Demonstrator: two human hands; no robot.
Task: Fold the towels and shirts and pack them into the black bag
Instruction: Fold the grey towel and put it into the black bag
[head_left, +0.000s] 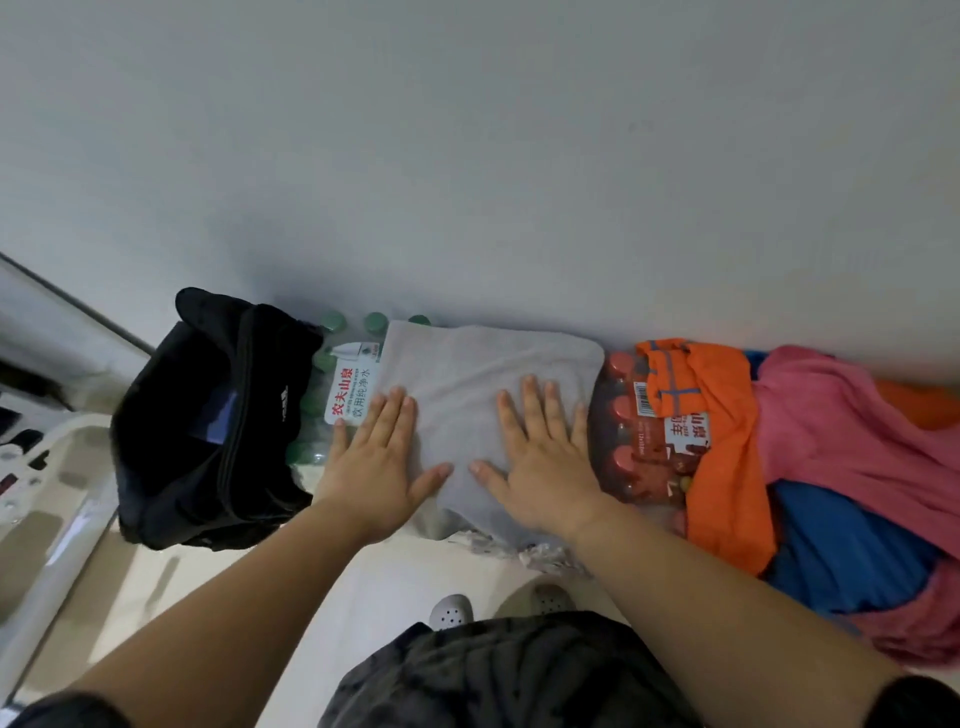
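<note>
Nearest the camera: dark shorts and two pale perforated shoes (451, 612) on a light floor. Both forearms are reaching forward and down.

Left hand (376, 457): lying flat, fingers straight and close together, thumb spread onto the cloth. It is holding nothing. The palm is sitting on the left edge of the grey towel (483, 364), with the outer fingers over the white label of the green-capped bottle pack (317, 405).

Right hand (540, 467): also flat, fingers straight and slightly fanned, pressing on the towel's right half and gripping nothing.

The towel is lying spread over the bottle packs, its far edge near the wall (467, 156) and its right edge touching the red-capped bottle pack (623, 447).

Judgement: the smoothing or pressing stage of a fold is under way. The towel is looking like a compact rectangle, but the number of folds made is not readable.

The black bag (208, 415) is standing just left of the green-capped pack, its top unzipped. How much is inside is not clear.

To the right, an orange shirt (722, 415), a pink garment (831, 415) and a blue garment (841, 540) are lying heaped and unfolded, so most of the task is likely remaining.

Next move, as a judgement: curl the fingers under the towel's edges, lift it without letting the fold open, and carry it left into the bag.
</note>
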